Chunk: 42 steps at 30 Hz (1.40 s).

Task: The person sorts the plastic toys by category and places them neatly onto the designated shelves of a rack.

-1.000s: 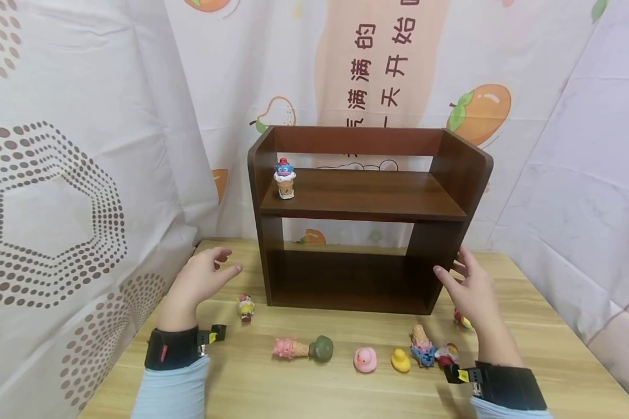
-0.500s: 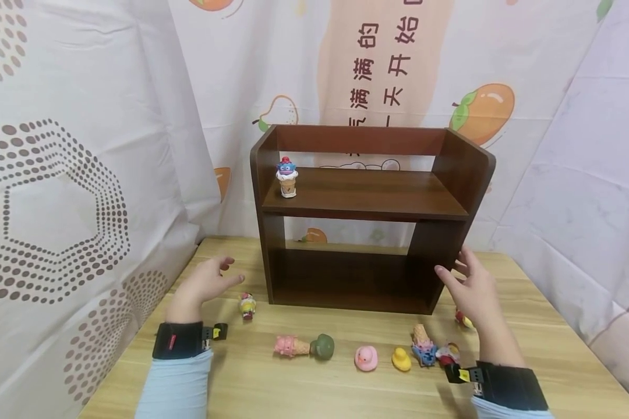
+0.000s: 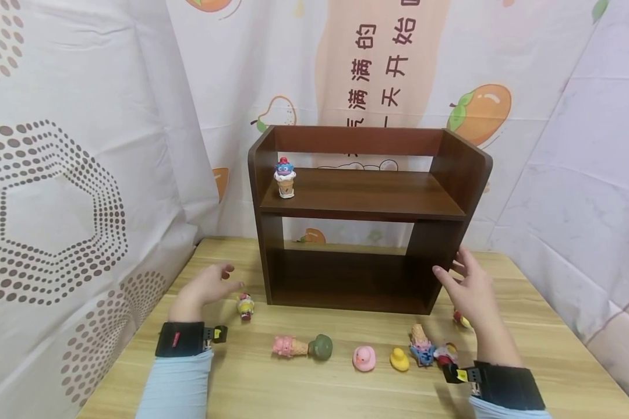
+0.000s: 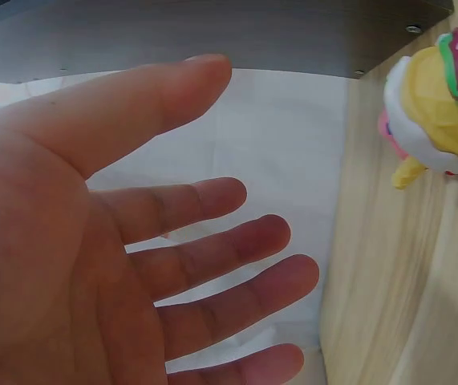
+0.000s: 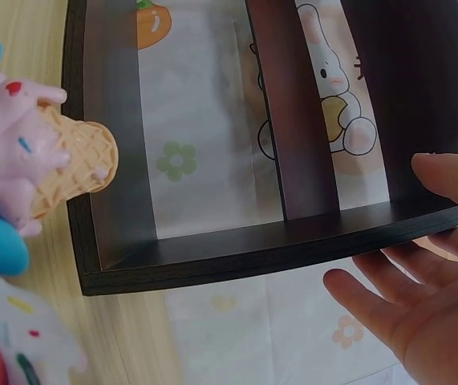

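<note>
A dark brown two-tier shelf [image 3: 367,195] stands upright on the wooden table. On its upper board, at the left, sits a blue-faced ice-cream-cone figurine [image 3: 285,177]. My left hand [image 3: 207,288] hovers left of the shelf with fingers spread and nothing in them. Just in front of it is a small yellow-and-white figurine [image 3: 245,306], seen closer at the edge of the left wrist view. My right hand [image 3: 472,288] is at the shelf's right side panel, thumb by the front edge and loosely extended fingers along the outer face.
In front of the shelf lie a pink ice-cream cone [image 3: 289,347], a round green toy [image 3: 321,347], a pink duck [image 3: 364,358] and a yellow duck [image 3: 399,359]. A pink-and-blue cone figurine [image 3: 421,349] and a red-and-white figurine [image 3: 445,353] lie near my right wrist. Printed curtains hang behind.
My left hand has lowered a little, closer to the yellow-and-white figurine. The right hand and the shelf have stayed in place.
</note>
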### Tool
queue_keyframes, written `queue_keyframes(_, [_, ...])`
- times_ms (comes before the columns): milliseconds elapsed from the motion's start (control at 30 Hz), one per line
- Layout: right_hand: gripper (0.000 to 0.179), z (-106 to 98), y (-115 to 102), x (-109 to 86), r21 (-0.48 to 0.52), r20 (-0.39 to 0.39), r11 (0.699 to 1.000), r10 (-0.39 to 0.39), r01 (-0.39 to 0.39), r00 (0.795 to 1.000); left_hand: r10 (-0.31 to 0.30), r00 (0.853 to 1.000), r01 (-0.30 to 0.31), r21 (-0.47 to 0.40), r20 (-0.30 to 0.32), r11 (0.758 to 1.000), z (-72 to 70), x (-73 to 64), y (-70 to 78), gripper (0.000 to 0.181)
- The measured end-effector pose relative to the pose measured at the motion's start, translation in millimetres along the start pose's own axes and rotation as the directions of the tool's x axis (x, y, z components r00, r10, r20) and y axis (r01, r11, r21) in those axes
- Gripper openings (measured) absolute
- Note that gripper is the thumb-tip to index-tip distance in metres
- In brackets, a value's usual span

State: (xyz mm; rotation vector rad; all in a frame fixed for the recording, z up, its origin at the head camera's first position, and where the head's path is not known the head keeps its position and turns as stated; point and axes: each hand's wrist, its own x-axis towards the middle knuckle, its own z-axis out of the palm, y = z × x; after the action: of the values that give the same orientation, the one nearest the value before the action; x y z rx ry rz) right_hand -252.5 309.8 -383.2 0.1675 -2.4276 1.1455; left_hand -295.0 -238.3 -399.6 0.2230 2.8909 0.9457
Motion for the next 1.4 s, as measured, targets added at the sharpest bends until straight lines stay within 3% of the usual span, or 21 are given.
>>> queue_keyframes(533, [0.072,-2,-5,2.5,-0.003,0.004,1.000,0.007,-0.007,1.000,0.009,0.999,-0.008,-0.010,0.050,1.000,14.4,7.0,-1.9,0.064])
queue_keyframes(900, [0.073,-2,-3,0.4,0.009,0.002,1.000,0.002,-0.002,1.000,-0.040,0.995,0.037,0.032,0.093,0.999,22.3,8.7,-3.2,0.063])
queue_keyframes(1400, [0.073,-1,-2,-1.7,-0.014,0.003,1.000,0.016,-0.015,1.000,-0.056,0.991,0.053,0.027,0.119,0.998,29.9,10.7,-7.1,0.056])
